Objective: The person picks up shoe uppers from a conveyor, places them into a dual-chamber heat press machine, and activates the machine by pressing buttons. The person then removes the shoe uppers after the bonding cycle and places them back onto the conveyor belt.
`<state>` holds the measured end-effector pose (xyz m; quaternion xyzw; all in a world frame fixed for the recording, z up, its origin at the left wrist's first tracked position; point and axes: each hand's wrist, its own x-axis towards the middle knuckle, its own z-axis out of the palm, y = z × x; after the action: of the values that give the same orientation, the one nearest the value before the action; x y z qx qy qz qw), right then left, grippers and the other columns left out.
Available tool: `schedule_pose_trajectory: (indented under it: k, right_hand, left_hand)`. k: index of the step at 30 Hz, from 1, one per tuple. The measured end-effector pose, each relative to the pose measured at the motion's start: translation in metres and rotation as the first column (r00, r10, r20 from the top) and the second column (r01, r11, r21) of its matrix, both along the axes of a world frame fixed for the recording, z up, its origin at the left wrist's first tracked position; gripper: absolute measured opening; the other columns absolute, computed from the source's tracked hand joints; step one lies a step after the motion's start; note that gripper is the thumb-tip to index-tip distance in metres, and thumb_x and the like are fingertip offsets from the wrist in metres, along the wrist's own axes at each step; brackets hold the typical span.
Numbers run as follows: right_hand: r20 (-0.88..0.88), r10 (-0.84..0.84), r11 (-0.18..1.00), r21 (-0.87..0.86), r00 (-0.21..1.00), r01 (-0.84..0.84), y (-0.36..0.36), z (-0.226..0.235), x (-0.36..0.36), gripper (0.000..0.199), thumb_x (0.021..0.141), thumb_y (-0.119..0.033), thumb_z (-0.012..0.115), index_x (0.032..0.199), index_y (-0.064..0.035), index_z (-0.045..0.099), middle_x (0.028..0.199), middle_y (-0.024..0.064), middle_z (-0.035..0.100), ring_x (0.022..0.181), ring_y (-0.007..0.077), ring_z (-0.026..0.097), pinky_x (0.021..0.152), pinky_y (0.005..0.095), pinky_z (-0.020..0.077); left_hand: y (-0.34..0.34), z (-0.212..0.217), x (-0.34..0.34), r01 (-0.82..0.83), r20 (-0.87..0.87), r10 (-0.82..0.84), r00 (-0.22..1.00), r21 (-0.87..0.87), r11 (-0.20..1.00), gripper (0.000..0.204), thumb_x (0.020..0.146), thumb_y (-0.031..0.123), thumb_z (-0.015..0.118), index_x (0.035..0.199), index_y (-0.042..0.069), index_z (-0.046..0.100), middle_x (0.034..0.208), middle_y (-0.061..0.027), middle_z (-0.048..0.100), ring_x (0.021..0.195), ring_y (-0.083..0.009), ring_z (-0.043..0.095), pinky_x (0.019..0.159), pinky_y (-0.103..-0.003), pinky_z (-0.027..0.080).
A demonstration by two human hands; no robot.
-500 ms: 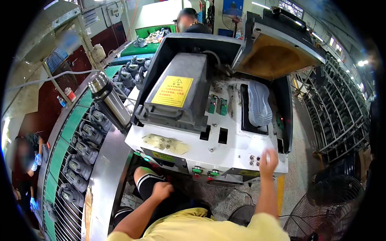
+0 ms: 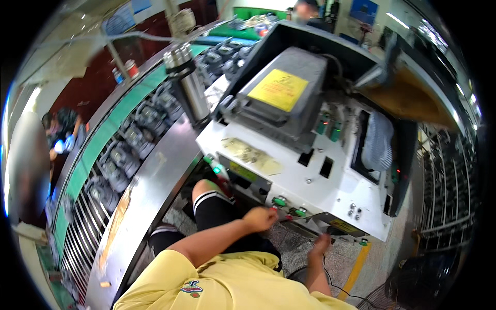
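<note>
My left hand (image 2: 260, 219) is curled closed beside a red button (image 2: 273, 210) on the front panel of a white machine (image 2: 325, 186). My right hand (image 2: 320, 246), smeared by motion, is low at the panel's right part, close under its edge; its fingers cannot be made out. A light grey shoe sole (image 2: 378, 142) lies on a black pad on the machine's right side. Above it the right-hand lid (image 2: 413, 93) stands raised, its brown underside showing. The grey left cover (image 2: 289, 88) with a yellow label is down.
Left of the machine, a roller conveyor with a green edge strip (image 2: 111, 116) carries several grey shoes (image 2: 120, 157). A steel flask (image 2: 188, 85) stands by the machine. Shoe racks (image 2: 449, 181) are on the right. People are at the far left and behind the machine.
The view has swung, shifting the machine right in the picture. My left hand has moved from my knee to the front panel. My right hand has dropped from the machine's top edge to below the panel.
</note>
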<state>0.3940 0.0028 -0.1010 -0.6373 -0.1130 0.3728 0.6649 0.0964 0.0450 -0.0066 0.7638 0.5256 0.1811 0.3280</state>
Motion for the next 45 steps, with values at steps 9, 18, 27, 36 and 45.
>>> schedule_pose_trajectory:
  k: [9,18,27,36,45]
  right_hand:
    - [0.225,0.947,0.313,-0.475,0.231,-0.822,0.106,-0.087,-0.267,0.053,0.081,-0.026,0.063,0.127,-0.0027,0.051,0.122,0.0184,0.057,0.114,0.0295,0.053,0.096,0.0366,0.0404]
    - [0.11,0.864,0.462,-0.558,0.491,-0.689,0.24,-0.262,-0.286,0.056,0.077,-0.035,0.062,0.124,-0.0063,0.052,0.121,0.0141,0.054,0.108,0.0265,0.05,0.094,0.0376,0.0384]
    - [-0.18,0.739,0.511,-0.48,0.65,-0.713,0.24,-0.247,-0.334,0.04,0.075,-0.033,0.058,0.11,-0.0133,0.057,0.117,0.0055,0.055,0.108,0.0238,0.046,0.096,0.0466,0.0314]
    - [-0.24,0.753,0.509,-0.376,0.612,-0.774,0.243,-0.249,-0.287,0.02,0.079,-0.032,0.059,0.087,-0.0142,0.061,0.088,0.0048,0.061,0.083,0.0228,0.056,0.075,0.0363,0.0435]
    - [-0.251,0.855,0.219,-0.619,0.454,-0.754,0.157,-0.203,-0.283,0.036,0.084,-0.041,0.055,0.09,-0.0071,0.066,0.075,0.0087,0.059,0.063,0.0199,0.056,0.057,0.0348,0.0447]
  left_hand:
    - [-0.07,0.018,-0.315,-0.916,-0.044,0.969,0.245,0.318,0.246,0.028,0.086,0.029,0.054,0.083,0.005,0.068,0.076,-0.0195,0.065,0.073,-0.0398,0.062,0.066,-0.047,0.049]
    - [-0.115,-0.01,-0.384,-0.863,-0.2,0.98,0.011,0.493,0.11,0.027,0.085,0.028,0.056,0.068,0.008,0.06,0.064,-0.0137,0.062,0.061,-0.0343,0.061,0.057,-0.044,0.048]
    - [-0.129,-0.009,-0.386,-0.873,-0.172,0.985,-0.028,0.485,0.06,0.023,0.082,0.025,0.059,0.067,0.008,0.06,0.059,-0.0124,0.06,0.056,-0.0326,0.059,0.053,-0.042,0.047]
    - [-0.121,-0.008,-0.389,-0.865,-0.143,0.99,-0.007,0.497,0.066,0.023,0.081,0.026,0.059,0.066,0.009,0.06,0.059,-0.0124,0.06,0.056,-0.0328,0.06,0.053,-0.042,0.047]
    - [-0.137,-0.011,-0.392,-0.862,-0.183,0.981,-0.058,0.506,0.043,0.025,0.082,0.028,0.058,0.067,0.009,0.062,0.061,-0.013,0.061,0.058,-0.0335,0.061,0.054,-0.043,0.048]
